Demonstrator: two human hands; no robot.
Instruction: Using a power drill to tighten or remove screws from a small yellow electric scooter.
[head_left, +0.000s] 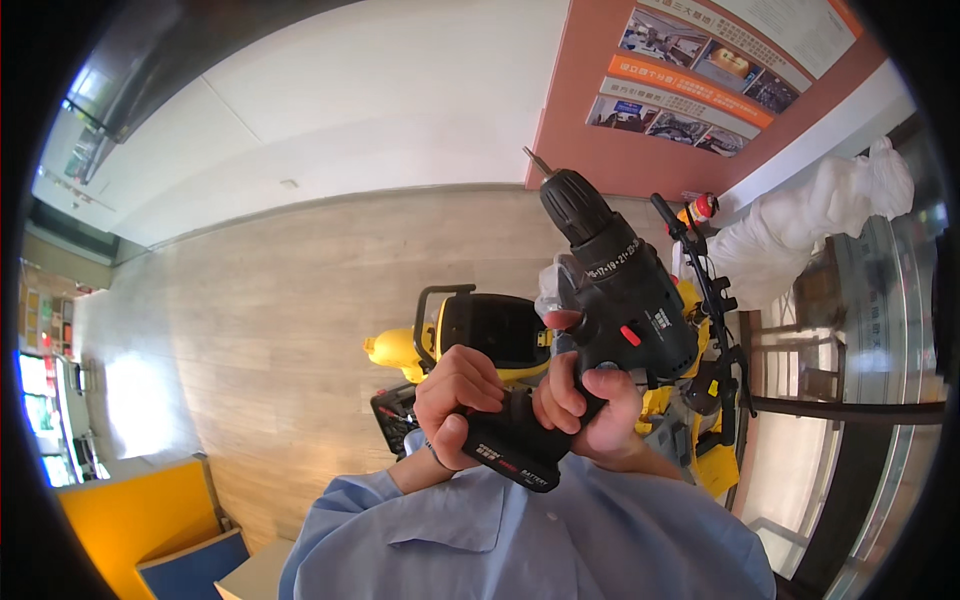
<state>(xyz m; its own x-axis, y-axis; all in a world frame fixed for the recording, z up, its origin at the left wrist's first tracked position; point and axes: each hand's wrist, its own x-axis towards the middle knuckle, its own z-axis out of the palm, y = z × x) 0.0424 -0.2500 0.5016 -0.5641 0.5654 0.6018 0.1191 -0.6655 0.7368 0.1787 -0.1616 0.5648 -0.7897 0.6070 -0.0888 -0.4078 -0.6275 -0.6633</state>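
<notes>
A black cordless drill (640, 310) is held up in front of my chest, its chuck tilted away and to the left with a thin bit (537, 160) in it. My right hand (592, 408) wraps round the drill's grip, and one finger reaches toward the trigger area. At the bottom of the grip is a black battery pack (512, 462). My left hand (455, 405) is closed on the near left end of this pack, thumb and fingers bent round it. Whether the pack is fully seated cannot be made out.
Beyond my hands, a yellow and black machine (500, 325) stands on the wood-look floor, beside an open tool case (392, 408). Right of the drill are a black handlebar (708, 285) and a white wrapped object (810, 215). Yellow and blue panels (140, 505) stand lower left.
</notes>
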